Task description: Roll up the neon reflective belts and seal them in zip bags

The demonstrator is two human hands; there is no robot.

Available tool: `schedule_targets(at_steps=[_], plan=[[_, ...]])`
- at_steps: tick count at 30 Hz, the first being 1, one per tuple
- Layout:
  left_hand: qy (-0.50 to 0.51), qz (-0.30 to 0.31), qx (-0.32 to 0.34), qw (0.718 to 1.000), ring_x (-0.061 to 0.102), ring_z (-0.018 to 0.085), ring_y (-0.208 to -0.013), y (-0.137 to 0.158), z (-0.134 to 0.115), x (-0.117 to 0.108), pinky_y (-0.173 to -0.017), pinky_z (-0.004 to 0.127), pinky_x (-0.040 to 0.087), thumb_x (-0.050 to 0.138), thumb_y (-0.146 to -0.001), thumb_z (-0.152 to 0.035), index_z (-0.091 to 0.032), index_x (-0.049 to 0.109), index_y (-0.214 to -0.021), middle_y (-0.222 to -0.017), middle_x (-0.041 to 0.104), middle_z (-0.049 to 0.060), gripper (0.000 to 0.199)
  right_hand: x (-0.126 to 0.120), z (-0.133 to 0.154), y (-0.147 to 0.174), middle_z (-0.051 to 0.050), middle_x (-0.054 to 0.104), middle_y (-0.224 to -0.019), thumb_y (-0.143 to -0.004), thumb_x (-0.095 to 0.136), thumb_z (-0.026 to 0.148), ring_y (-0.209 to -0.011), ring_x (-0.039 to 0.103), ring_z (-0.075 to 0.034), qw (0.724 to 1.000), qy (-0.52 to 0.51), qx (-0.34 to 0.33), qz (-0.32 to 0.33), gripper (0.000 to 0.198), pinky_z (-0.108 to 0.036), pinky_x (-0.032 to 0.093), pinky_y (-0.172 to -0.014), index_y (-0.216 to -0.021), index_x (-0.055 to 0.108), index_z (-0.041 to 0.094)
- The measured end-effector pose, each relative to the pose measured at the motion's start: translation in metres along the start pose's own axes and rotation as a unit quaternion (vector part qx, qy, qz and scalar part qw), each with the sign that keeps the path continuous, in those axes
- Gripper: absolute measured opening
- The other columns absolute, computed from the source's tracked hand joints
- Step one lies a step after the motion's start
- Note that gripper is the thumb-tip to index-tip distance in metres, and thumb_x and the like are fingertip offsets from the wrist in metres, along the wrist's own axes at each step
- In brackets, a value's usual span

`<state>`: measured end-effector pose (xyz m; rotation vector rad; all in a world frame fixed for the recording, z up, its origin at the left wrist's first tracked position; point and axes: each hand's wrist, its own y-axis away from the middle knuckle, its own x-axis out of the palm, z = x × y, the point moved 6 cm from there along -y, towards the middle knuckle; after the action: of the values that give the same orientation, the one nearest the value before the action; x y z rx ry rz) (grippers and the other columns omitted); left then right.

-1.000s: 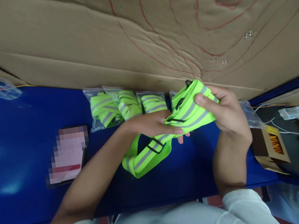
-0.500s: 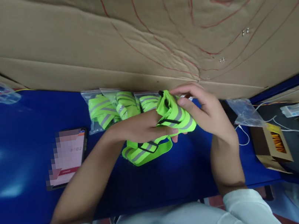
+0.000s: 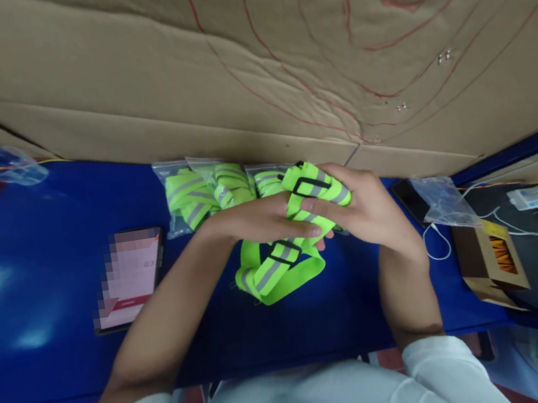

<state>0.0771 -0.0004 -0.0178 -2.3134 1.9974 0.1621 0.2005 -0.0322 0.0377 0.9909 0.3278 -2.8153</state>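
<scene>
A fluorescent yellow-green reflective strap [image 3: 315, 188] with grey stripes and black buckles is bunched between both hands above the blue table. My left hand [image 3: 266, 219] is closed on the bundle from the left, its thumb lying along the front. From the right, my right hand [image 3: 363, 204] wraps the strap, thumb pressed over its front; most of its fingers are hidden behind. A loose loop of strap [image 3: 272, 275] with a black slider hangs under my left hand. Just behind stand clear zip bags [image 3: 179, 225] holding similar folded straps [image 3: 189, 193].
A tablet [image 3: 133, 275] lies on the blue table [image 3: 28, 251] at left. At right are a dark phone [image 3: 409, 204], an empty-looking clear bag [image 3: 446, 202], an open cardboard box [image 3: 490, 259] and white cables [image 3: 443, 249]. A cardboard wall [image 3: 130, 81] rises behind.
The bundle has turned so a buckle now faces up at its top. My right hand has gone from a loose touch to wrapping it, its thumb across the front. The hanging loop has swung right.
</scene>
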Motion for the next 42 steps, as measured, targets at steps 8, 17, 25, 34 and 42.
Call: schedule_targets(at_steps=[8, 17, 25, 34, 42], plan=[[0.059, 0.015, -0.003, 0.998, 0.077, 0.019, -0.105, -0.001, 0.004, 0.001, -0.091, 0.024, 0.059, 0.070, -0.098, -0.041, -0.014, 0.076, -0.119, -0.112, 0.081, 0.011, 0.035, -0.007, -0.010, 0.004, 0.002, 0.072, -0.076, -0.083, 0.083, 0.053, -0.061, 0.064, -0.014, 0.992, -0.116, 0.051, -0.015, 0.037, -0.025, 0.052, -0.054, -0.103, 0.076, 0.022], [-0.034, -0.018, -0.040, 0.998, 0.075, 0.015, -0.089, 0.008, -0.005, -0.010, -0.077, 0.019, 0.056, 0.070, -0.095, -0.038, -0.016, 0.079, -0.107, -0.102, 0.081, 0.004, 0.027, -0.014, -0.008, 0.003, -0.002, 0.080, -0.108, -0.082, 0.085, 0.048, -0.092, 0.075, -0.022, 0.995, -0.096, 0.013, -0.024, 0.048, -0.033, 0.063, -0.080, -0.122, 0.074, 0.023], [-0.113, -0.045, -0.087, 0.989, 0.060, 0.012, -0.068, 0.010, -0.003, -0.017, -0.058, 0.019, 0.044, 0.071, -0.089, -0.056, -0.015, 0.069, -0.085, -0.075, 0.066, -0.001, 0.041, -0.011, -0.011, 0.005, -0.003, 0.078, -0.119, -0.089, 0.080, 0.043, -0.099, 0.075, -0.022, 0.998, -0.054, -0.010, 0.013, 0.052, -0.035, 0.061, -0.091, -0.135, 0.066, 0.023], [-0.159, -0.086, -0.164, 0.970, 0.024, 0.009, -0.049, 0.023, -0.001, -0.023, -0.043, 0.027, 0.019, 0.051, -0.095, -0.071, -0.021, 0.031, -0.062, -0.057, 0.026, -0.003, 0.063, -0.009, -0.005, 0.004, -0.004, 0.076, -0.123, -0.091, 0.077, 0.046, -0.106, 0.074, -0.023, 0.996, -0.021, -0.056, 0.064, 0.052, -0.035, 0.060, -0.095, -0.136, 0.066, 0.024], [-0.123, -0.082, -0.175, 0.973, 0.039, 0.011, -0.053, 0.021, 0.006, -0.025, -0.047, 0.024, 0.028, 0.061, -0.090, -0.067, -0.019, 0.052, -0.067, -0.058, 0.044, -0.003, 0.055, -0.008, -0.010, 0.000, -0.002, 0.078, -0.114, -0.093, 0.075, 0.043, -0.102, 0.073, -0.021, 0.995, -0.094, -0.025, 0.036, 0.039, -0.031, 0.059, -0.091, -0.125, 0.072, 0.023]])
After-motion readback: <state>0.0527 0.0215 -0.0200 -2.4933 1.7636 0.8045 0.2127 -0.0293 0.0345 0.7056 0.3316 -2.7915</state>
